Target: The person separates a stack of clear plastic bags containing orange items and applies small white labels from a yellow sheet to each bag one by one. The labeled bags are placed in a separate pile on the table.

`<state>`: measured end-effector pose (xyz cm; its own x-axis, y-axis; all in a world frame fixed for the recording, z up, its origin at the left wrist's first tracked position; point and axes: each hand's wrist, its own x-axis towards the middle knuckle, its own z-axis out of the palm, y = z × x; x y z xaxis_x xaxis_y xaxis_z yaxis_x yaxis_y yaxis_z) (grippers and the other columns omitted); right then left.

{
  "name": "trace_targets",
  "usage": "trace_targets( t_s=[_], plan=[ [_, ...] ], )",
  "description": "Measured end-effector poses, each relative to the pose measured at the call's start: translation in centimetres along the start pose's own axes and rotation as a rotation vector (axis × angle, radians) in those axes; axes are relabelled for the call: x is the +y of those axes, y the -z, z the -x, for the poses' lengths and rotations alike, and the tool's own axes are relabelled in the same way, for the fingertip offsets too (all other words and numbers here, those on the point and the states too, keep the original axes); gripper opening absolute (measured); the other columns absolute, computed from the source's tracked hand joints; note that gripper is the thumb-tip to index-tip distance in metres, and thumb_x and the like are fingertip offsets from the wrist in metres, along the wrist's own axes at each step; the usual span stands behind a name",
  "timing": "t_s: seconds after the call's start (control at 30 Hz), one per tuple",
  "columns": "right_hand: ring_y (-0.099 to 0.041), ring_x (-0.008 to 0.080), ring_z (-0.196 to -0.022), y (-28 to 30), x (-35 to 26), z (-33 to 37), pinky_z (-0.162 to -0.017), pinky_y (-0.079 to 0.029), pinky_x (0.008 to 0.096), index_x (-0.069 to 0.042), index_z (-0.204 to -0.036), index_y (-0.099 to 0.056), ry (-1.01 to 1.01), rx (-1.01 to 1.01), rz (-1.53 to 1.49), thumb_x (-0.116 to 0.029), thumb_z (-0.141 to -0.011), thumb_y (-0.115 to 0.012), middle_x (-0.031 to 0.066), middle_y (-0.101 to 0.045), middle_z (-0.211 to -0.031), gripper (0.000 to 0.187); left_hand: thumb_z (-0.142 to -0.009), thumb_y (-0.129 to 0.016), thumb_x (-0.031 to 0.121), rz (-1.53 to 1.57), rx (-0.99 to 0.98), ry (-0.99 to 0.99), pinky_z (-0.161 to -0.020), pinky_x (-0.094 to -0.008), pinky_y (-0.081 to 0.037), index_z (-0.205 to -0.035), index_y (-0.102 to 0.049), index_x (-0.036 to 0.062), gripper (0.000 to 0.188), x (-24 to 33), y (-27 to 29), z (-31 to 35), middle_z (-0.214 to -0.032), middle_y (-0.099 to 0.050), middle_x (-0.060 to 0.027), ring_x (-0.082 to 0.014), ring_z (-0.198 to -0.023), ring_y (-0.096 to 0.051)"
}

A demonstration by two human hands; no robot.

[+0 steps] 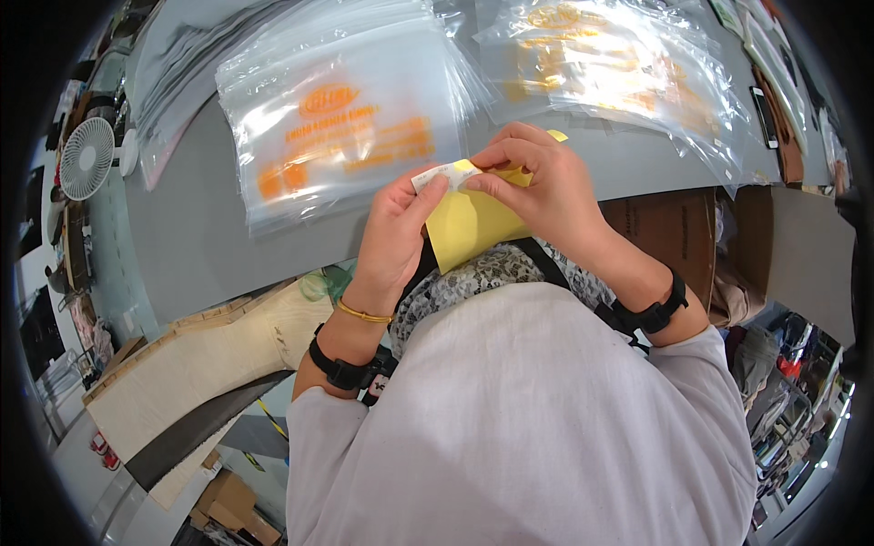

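Both hands meet over a yellow sheet (469, 221) at the table's near edge. Along its upper edge runs a small white label strip (437, 174). My left hand (394, 225) is closed, its thumb pressing the strip's left end against the sheet. With thumb and fingertips, my right hand (546, 187) pinches the strip's right end, and part of the yellow sheet lies under that hand. Just beyond my hands is a stack of clear plastic bags (364, 109) with orange print. How far the strip is attached to the sheet cannot be made out.
More clear bags (628, 73) lie fanned at the far right of the grey table (196, 241). Dark grey folded cloth (182, 68) is piled at the far left. A phone (763, 116) rests near the right edge. A white fan (88, 158) stands left; a brown carton (669, 241) sits below right.
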<state>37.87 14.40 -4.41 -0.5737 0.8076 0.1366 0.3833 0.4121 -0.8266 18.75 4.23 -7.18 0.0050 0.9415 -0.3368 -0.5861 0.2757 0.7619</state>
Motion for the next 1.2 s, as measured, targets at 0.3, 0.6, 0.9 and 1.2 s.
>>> trace_targets(
  t_s=[0.3, 0.6, 0.9, 1.2],
  plan=[
    [-0.062, 0.0134, -0.08, -0.6, -1.6, 1.3, -0.073, -0.051, 0.0284, 0.003, -0.094, -0.072, -0.13, -0.074, -0.133, -0.007, -0.093, -0.08, 0.0036, -0.067, -0.095, 0.013, -0.111, -0.061, 0.015, 0.042, -0.01, 0.01, -0.093, -0.0277, -0.056, -0.131, -0.069, -0.0031, 0.029, -0.8, 0.6, 1.2, -0.12, -0.075, -0.006, -0.0102, -0.105, -0.07],
    [-0.065, 0.0212, -0.092, -0.8, -2.8, 0.5, -0.082, -0.053, 0.0334, 0.002, -0.099, -0.07, 0.039, -0.12, -0.093, -0.002, -0.095, -0.076, 0.0082, -0.067, -0.097, 0.008, -0.107, -0.064, 0.015, -0.597, 0.072, -0.141, -0.07, -0.03, -0.047, -0.108, -0.07, -0.0035, 0.02, 1.1, 2.1, 2.3, -0.091, -0.068, -0.0029, -0.0122, -0.082, -0.062],
    [-0.06, 0.0073, -0.09, -2.4, 0.5, -4.2, -0.08, -0.05, 0.0252, 0.001, -0.097, -0.072, -0.15, -0.036, -0.186, -0.015, -0.101, -0.073, 0.001, -0.071, -0.114, 0.016, -0.085, -0.068, 0.004, -1.529, -0.144, -0.904, -0.104, -0.0495, -0.05, -0.091, -0.067, 0.0006, 0.007, 1.8, 3.1, 0.4, -0.116, -0.067, -0.0139, -0.0355, -0.116, -0.061],
    [-0.052, 0.0232, -0.121, -5.2, 3.4, -3.8, -0.1, -0.05, 0.0335, -0.001, -0.09, -0.073, -0.176, -0.078, 0.013, -0.013, -0.095, -0.076, 0.0026, -0.066, -0.123, 0.014, -0.084, -0.07, 0.006, -1.565, -0.171, -0.791, -0.114, -0.0521, -0.047, -0.094, -0.066, 0.0008, 0.012, 0.5, 3.8, 0.0, -0.13, -0.062, -0.0207, -0.0403, -0.127, -0.058]
  ],
)
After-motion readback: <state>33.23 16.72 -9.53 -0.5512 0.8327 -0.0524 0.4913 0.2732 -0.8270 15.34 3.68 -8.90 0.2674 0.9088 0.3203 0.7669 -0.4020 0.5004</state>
